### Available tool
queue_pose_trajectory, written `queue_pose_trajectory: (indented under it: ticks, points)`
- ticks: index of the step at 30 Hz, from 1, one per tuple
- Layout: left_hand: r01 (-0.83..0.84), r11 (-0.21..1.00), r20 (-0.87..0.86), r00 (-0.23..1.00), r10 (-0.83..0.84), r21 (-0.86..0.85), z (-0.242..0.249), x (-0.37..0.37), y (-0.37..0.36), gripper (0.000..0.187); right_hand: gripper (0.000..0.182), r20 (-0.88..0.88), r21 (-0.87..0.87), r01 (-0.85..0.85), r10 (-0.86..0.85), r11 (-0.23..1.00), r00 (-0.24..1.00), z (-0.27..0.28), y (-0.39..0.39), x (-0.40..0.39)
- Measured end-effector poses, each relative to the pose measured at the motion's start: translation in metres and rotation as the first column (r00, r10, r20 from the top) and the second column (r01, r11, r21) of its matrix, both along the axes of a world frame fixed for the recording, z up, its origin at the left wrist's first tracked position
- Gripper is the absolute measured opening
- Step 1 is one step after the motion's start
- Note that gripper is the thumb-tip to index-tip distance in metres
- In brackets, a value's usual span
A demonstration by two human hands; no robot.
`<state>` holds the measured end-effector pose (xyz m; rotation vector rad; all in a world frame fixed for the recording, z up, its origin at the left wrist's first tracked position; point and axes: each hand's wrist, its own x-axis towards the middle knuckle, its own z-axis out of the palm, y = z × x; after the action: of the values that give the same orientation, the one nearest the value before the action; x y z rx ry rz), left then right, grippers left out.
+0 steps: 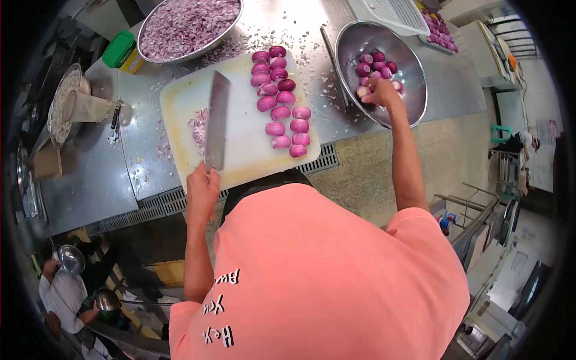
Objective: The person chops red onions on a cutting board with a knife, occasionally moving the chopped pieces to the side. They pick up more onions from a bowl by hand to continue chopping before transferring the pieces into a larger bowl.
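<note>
My left hand [203, 189] is closed around the handle of a cleaver [218, 120], whose broad blade rests over the left half of a white cutting board [246, 138]. Chopped red onion [198, 127] lies beside the blade. Peeled red onions [280, 112] stand in uneven columns along the board's right side. Over to the right, my right hand [381, 95] reaches into a steel bowl [411, 66] holding several peeled onions. Its fingers are bent around a red onion [363, 92] near the bowl's front wall; the hand partly hides the onions behind it.
A large bowl of chopped onion [189, 27] stands behind the board, beside a green-lidded tub [120, 49]. A plastic jug [87, 107] sits at left. At back right are a white basket [399, 15] and a tray of onions [441, 36]. Another person [66, 294] holds metal bowls lower left.
</note>
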<state>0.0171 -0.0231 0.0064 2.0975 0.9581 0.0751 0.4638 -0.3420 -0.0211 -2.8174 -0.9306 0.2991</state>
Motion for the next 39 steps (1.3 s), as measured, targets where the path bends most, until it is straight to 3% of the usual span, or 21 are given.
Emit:
queue_pose_trajectory:
  ticks: [1, 2, 3, 5, 6, 7, 8, 9, 10, 11, 13, 15, 17, 20, 21, 23, 25, 27, 32, 33, 39]
  points:
    - [0.021, 0.996, 0.029, 0.999, -0.019, -0.084, -0.016, -0.008, -0.004, 0.017, 0.038, -0.009, 0.004, -0.135, 0.135, 0.991, 0.991, -0.009, 0.0, -0.005]
    - [0.046, 0.985, 0.058, 0.998, -0.037, -0.166, -0.03, -0.015, -0.004, 0.017, 0.049, 0.107, -0.037, -0.143, 0.146, 0.989, 0.983, -0.019, 0.0, -0.011]
    - [0.044, 0.985, 0.052, 0.998, -0.036, -0.165, -0.025, -0.015, -0.002, 0.017, 0.049, 0.101, -0.035, -0.144, 0.147, 0.989, 0.984, -0.019, -0.001, -0.015]
    - [-0.093, 0.931, -0.093, 0.994, 0.064, -0.352, -0.013, -0.017, 0.005, 0.019, 0.042, 0.195, 0.061, -0.149, 0.135, 0.987, 0.971, -0.021, 0.005, -0.024]
    - [-0.077, 0.952, -0.038, 0.997, 0.069, -0.297, -0.006, -0.013, 0.007, 0.02, 0.042, 0.215, 0.114, -0.229, 0.201, 0.967, 0.956, -0.028, -0.002, -0.014]
    - [-0.115, 0.95, -0.044, 0.993, 0.107, -0.29, -0.01, -0.011, 0.009, 0.02, 0.044, 0.118, 0.054, -0.149, 0.142, 0.987, 0.983, -0.023, 0.002, -0.009]
    - [-0.103, 0.984, 0.043, 0.993, 0.11, -0.149, -0.017, -0.01, 0.011, 0.019, 0.048, 0.226, 0.198, -0.236, 0.19, 0.952, 0.956, -0.029, -0.004, 0.003]
    - [-0.104, 0.995, 0.12, 0.987, 0.103, 0.003, -0.02, -0.01, 0.013, 0.018, 0.047, -0.018, 0.273, 0.067, -0.065, 0.96, 0.998, -0.02, 0.004, 0.0]
    - [-0.151, 0.988, 0.11, 0.983, 0.149, 0.015, -0.017, -0.01, 0.012, 0.018, 0.046, -0.144, 0.311, 0.173, -0.134, 0.935, 0.98, 0.033, 0.031, -0.028]
    - [-0.134, 0.99, 0.121, 0.984, 0.128, 0.043, -0.012, -0.007, 0.008, 0.017, 0.044, -0.183, 0.504, 0.256, -0.187, 0.825, 0.965, 0.039, 0.039, -0.037]
    - [-0.132, 0.988, 0.123, 0.985, 0.122, 0.078, -0.003, -0.01, 0.0, 0.017, 0.041, 0.133, 0.571, -0.036, -0.049, 0.82, 0.99, 0.059, 0.072, -0.064]
    - [-0.082, 0.976, 0.042, 0.995, 0.093, -0.201, 0.002, -0.013, -0.005, 0.018, 0.044, -0.073, 0.689, -0.007, 0.079, 0.725, 0.994, 0.056, 0.119, -0.1]
    - [-0.087, 0.971, 0.015, 0.996, 0.092, -0.221, 0.0, -0.019, -0.004, 0.019, 0.044, -0.304, 0.743, 0.003, 0.333, 0.669, 0.893, 0.047, 0.167, -0.145]
    - [-0.172, 0.947, 0.001, 0.984, 0.179, -0.272, -0.005, -0.026, 0.004, 0.016, 0.046, -0.147, 0.691, -0.304, 0.539, 0.655, 0.829, 0.008, 0.228, -0.196]
    - [-0.182, 0.965, 0.008, 0.982, 0.187, -0.187, -0.002, -0.026, 0.005, 0.016, 0.044, -0.239, 0.678, -0.281, 0.564, 0.68, 0.79, 0.006, 0.242, -0.212]
    - [-0.202, 0.975, 0.013, 0.979, 0.204, -0.095, 0.004, -0.029, 0.004, 0.017, 0.038, -0.112, 0.64, -0.421, 0.621, 0.642, 0.776, -0.02, 0.261, -0.224]
    - [-0.106, 0.979, -0.017, 0.994, 0.11, 0.174, 0.013, -0.029, 0.0, 0.018, 0.038, -0.066, 0.67, -0.415, 0.606, 0.615, 0.792, -0.021, 0.263, -0.226]
    - [-0.08, 0.984, -0.054, 0.994, 0.09, 0.159, 0.034, -0.031, -0.01, 0.018, 0.038, -0.033, 0.691, -0.409, 0.591, 0.596, 0.806, -0.02, 0.258, -0.228]
    - [0.039, 0.985, -0.019, 0.999, -0.037, 0.167, 0.065, -0.038, -0.027, 0.016, 0.015, -0.033, 0.669, -0.37, 0.523, 0.645, 0.851, -0.017, 0.257, -0.234]
    - [0.081, 0.983, -0.087, 0.994, -0.067, 0.165, 0.069, -0.039, -0.029, 0.016, 0.011, -0.048, 0.649, -0.366, 0.516, 0.667, 0.855, -0.017, 0.259, -0.236]
    - [0.147, 0.971, -0.154, 0.981, -0.118, 0.188, 0.052, -0.019, -0.031, 0.011, 0.013, 0.041, 0.723, -0.362, 0.486, 0.588, 0.873, -0.022, 0.261, -0.23]
